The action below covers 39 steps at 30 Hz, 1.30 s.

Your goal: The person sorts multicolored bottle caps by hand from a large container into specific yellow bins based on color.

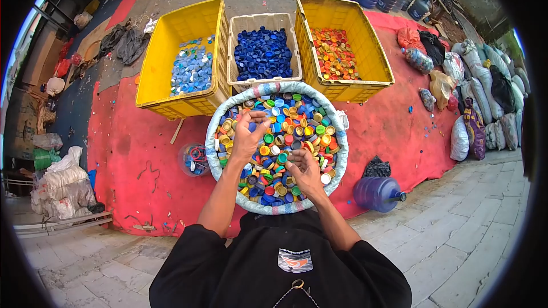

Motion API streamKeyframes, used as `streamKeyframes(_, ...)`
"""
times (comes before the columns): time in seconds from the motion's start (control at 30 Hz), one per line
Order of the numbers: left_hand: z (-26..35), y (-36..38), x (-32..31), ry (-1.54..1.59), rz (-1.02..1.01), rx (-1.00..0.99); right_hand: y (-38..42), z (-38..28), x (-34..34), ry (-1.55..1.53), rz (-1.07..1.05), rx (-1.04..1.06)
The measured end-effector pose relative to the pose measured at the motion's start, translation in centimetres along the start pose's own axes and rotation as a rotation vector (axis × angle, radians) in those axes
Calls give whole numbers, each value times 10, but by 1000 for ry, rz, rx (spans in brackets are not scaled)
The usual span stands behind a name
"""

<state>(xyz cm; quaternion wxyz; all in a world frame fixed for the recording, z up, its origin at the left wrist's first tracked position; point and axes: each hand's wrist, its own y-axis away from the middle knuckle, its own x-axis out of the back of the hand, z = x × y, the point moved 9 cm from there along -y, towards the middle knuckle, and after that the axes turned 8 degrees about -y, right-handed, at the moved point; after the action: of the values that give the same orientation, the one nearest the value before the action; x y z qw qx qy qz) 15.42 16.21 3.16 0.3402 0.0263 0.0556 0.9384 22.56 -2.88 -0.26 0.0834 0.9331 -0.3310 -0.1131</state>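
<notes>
A round sack with a rolled pale-blue rim (341, 157) stands in front of me, filled with mixed-colour plastic bottle caps (279, 185). Over its left part hovers my left hand (249, 137), fingers bent to the right and thumb apart from them. I see no cap held in it. My right hand (306, 172) is low over the caps on the right side, its fingers curled toward the thumb beside a green cap (282, 158). Whether a cap is between those fingertips I cannot make out.
Behind the sack stand a yellow crate (149, 74) of light-blue caps, a whitish crate (233, 51) of dark-blue caps and another yellow crate (374, 60) of orange-red caps. A water jug (377, 194) lies right; a clear tub (194, 159) sits left. Filled sacks (485, 91) line the right.
</notes>
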Motion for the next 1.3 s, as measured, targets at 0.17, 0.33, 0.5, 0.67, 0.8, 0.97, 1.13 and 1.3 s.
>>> streamKeyframes(0.17, 9, 61, -31, 549, -253, 191, 3, -47, -36, -375, -185, 67)
streamKeyframes(0.33, -13, 77, -29, 635, -165, 187, 5, -43, -43, -325, -117, 129)
streamKeyframes(0.5, -35, 110, -43, 632, -243, 581, 22, -65, -42, 170, 14, 488)
streamKeyframes(0.67, -33, 132, -52, 806, -203, 689, 38, -81, -50, 309, 3, 667)
streamKeyframes(0.8, -44, 133, -56, 940, -305, 641, 42, -90, -51, 405, -14, 721)
streamKeyframes(0.97, -35, 136, -55, 981, -300, 628, 33, -62, -43, 256, -61, 559)
streamKeyframes(1.13, -36, 137, -50, 962, -307, 593, 39, -79, -45, 450, -82, 671)
streamKeyframes(1.3, -26, 138, -45, 848, -257, 535, 44, -98, -48, 559, -94, 751)
